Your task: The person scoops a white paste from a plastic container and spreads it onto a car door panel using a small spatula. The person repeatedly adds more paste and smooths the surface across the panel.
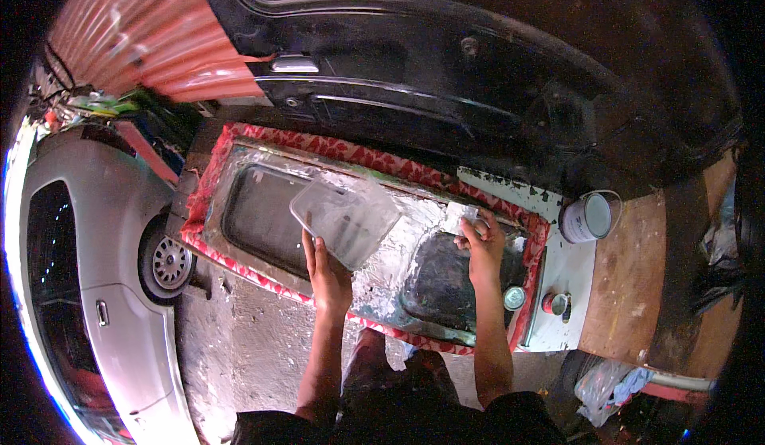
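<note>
So the left hand (328, 282) has a clear plastic tray (347, 218) by its near left edge, tilted over the middle of a long panel (213, 220); can't tell how the fingers sit underneath. The right hand (484, 250) is pinched narrow around a small pale flat piece (460, 212), just above the panel's far edge, right of the tray. Its exact shape is half hidden by the fingers.

For what it's worth, I'd grip that little piece close to its working edge and lay it at a low, even angle, since light pressure should leave fewer ridges in the white smears (396, 247) across the panel's middle. The tray looks thin and flexy, so I'd support it from below and keep its rim off anything wet. The patches look uneven, so thin strokes seem safer than one fat one.

Around that, a red patterned cloth (351, 144) shows along the panel's edges, so watch it doesn't bunch. A round tin (515, 297) sits by the right forearm, with a small red can (555, 303) and a pale bucket (588, 218) farther right. I'd mind the elbow there. Silver car (127, 325) is well off to the left.
</note>
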`<state>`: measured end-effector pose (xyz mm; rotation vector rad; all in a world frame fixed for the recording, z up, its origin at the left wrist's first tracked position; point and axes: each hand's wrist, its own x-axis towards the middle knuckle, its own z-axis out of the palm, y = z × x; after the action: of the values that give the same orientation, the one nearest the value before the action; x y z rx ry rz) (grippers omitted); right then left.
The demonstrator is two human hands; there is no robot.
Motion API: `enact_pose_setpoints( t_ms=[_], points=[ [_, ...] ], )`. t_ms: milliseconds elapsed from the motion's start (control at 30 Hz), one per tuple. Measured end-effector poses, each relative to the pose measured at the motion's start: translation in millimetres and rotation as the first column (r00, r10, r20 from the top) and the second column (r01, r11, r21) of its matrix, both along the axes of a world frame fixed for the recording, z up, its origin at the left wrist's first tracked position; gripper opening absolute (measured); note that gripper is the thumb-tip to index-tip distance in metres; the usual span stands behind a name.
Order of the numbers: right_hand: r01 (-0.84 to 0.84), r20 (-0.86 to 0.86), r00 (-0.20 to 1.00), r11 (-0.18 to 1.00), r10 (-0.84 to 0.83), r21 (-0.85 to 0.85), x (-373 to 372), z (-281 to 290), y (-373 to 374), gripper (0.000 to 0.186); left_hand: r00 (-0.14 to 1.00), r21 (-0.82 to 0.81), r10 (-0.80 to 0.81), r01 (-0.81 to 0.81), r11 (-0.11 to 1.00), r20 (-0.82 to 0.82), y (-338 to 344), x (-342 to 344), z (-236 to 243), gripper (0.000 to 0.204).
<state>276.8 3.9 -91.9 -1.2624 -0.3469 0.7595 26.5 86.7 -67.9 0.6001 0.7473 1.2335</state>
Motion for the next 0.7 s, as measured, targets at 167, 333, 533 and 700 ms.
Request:
enact_pose_setpoints(
  t_ms=[167,333,533,700],
  points=[
    [0.046,0.220,0.975,0.995,-0.025,-0.090,13,-84,24,0.024,0.998,-0.032,0.013,-0.015,0.999,-0.063,29,-7,-32,0.058],
    [0.107,0.542,0.838,0.953,0.068,-0.284,-3,-100,56,0.019,0.996,-0.037,-0.034,0.031,0.999,-0.081,53,-11,-54,0.056],
    [0.217,0.907,0.402,0.949,0.125,-0.227,-19,-113,79,0.024,0.990,-0.060,-0.078,0.072,0.996,-0.113,71,-17,-87,0.056],
    [0.166,0.948,0.229,0.950,0.223,-0.264,-26,-137,83,0.027,0.984,-0.119,-0.066,0.047,0.992,-0.165,77,-14,-89,0.056]
  ],
)
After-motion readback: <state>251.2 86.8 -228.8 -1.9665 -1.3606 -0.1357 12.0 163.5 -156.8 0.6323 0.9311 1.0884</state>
